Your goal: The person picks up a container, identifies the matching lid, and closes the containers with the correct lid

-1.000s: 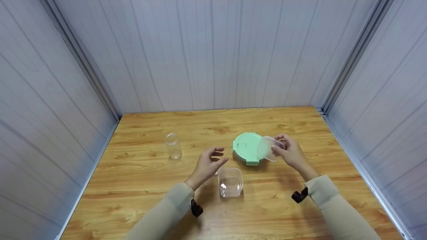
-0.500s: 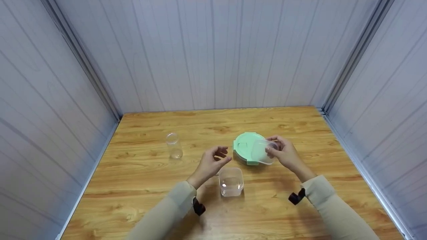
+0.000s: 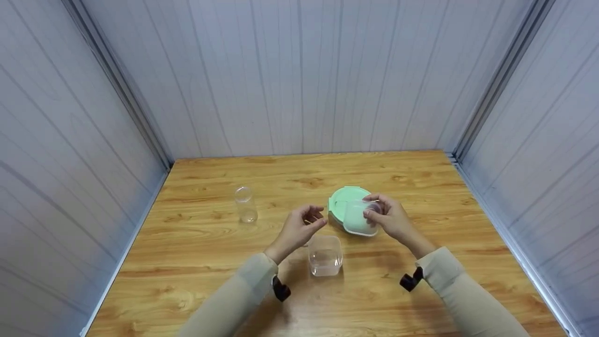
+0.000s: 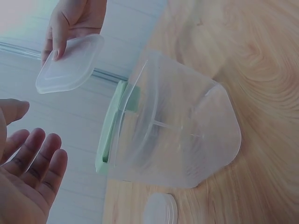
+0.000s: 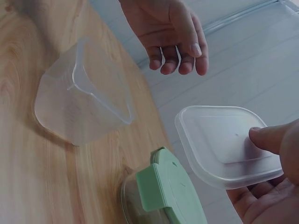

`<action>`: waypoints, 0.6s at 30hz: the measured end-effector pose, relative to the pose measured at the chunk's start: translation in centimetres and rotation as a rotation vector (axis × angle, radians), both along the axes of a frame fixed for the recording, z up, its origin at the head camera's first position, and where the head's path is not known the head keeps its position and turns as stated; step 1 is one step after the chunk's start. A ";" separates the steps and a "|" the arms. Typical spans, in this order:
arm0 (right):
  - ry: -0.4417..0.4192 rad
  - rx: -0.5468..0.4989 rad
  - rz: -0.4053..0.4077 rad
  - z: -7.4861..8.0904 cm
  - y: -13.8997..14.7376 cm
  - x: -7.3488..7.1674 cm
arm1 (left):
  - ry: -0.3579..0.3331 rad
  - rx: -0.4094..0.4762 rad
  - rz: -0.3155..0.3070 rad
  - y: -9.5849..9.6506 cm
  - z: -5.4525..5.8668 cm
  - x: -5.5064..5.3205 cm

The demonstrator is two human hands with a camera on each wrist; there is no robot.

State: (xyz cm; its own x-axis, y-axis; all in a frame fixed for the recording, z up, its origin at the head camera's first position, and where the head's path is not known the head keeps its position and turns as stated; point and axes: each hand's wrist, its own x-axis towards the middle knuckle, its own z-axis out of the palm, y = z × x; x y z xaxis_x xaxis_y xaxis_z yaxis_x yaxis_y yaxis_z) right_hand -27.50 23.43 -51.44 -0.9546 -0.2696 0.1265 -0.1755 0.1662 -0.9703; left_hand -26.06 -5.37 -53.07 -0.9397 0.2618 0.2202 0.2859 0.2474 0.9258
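My right hand [image 3: 389, 218] pinches a translucent square plastic lid [image 5: 224, 144] by one edge, thumb on top and fingers beneath. From the head view the lid covers part of the round green-lidded container [image 3: 346, 199] behind it. Fingers loosely bent and holding nothing, my left hand [image 3: 297, 229] hovers beside the clear square plastic container [image 4: 187, 126]. That container stands uncovered and upright on the table, nearer to me than the green-lidded one. In the right wrist view a gap shows between the lid and the left hand.
A clear cylindrical jar [image 3: 246, 206] stands on the wooden table [image 3: 201, 262] to the left. A small round clear lid [image 4: 160, 209] lies by the square container in the left wrist view. Panel walls [image 3: 299, 79] close off the back and sides.
My right hand has carried the lid leftward and slightly toward me, across the front of the green-lidded container. The left hand has shifted slightly to the right. The containers stay in place.
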 end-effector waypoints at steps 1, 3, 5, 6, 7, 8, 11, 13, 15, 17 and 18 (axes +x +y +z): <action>0.000 -0.004 0.009 0.0 -0.2 0.0 | -0.004 0.000 -0.003 0.0 0.0 0.0; -0.004 -0.009 0.023 0.0 -0.5 0.1 | -0.012 -0.003 -0.008 0.1 0.1 0.0; -0.004 -0.006 0.038 0.0 -0.7 0.1 | -0.018 -0.008 -0.015 0.2 0.2 0.0; -0.006 -0.003 0.042 0.0 -0.9 0.1 | -0.021 -0.010 -0.019 0.2 0.2 0.0; -0.006 0.002 0.045 -0.1 -1.0 0.1 | -0.026 -0.012 -0.022 0.2 0.3 0.0; -0.005 0.007 0.049 -0.1 -1.1 0.1 | -0.029 -0.015 -0.026 0.3 0.3 0.0; -0.007 0.017 0.064 -0.2 -1.4 0.1 | -0.050 -0.022 -0.040 0.4 0.3 0.0; -0.014 0.020 0.068 -0.2 -1.6 0.1 | -0.064 -0.020 -0.054 0.4 0.4 -0.1; -0.017 0.027 0.075 -0.1 -1.7 0.2 | -0.078 -0.010 -0.068 0.5 0.3 -0.1; -0.015 0.035 0.083 -0.1 -1.9 0.3 | -0.090 0.001 -0.079 0.5 0.3 -0.1; -0.015 0.037 0.085 0.0 -2.0 0.3 | -0.094 0.008 -0.085 0.6 0.2 -0.1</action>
State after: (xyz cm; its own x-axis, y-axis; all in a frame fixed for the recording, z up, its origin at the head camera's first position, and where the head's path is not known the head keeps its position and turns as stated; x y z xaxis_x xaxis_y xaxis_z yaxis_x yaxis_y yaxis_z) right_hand -27.20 21.41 -51.47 -0.9298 -0.3539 0.1012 -0.1763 0.1867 -0.9665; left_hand -26.21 -4.79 -52.89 -0.9307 0.3400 0.1347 0.2175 0.2186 0.9513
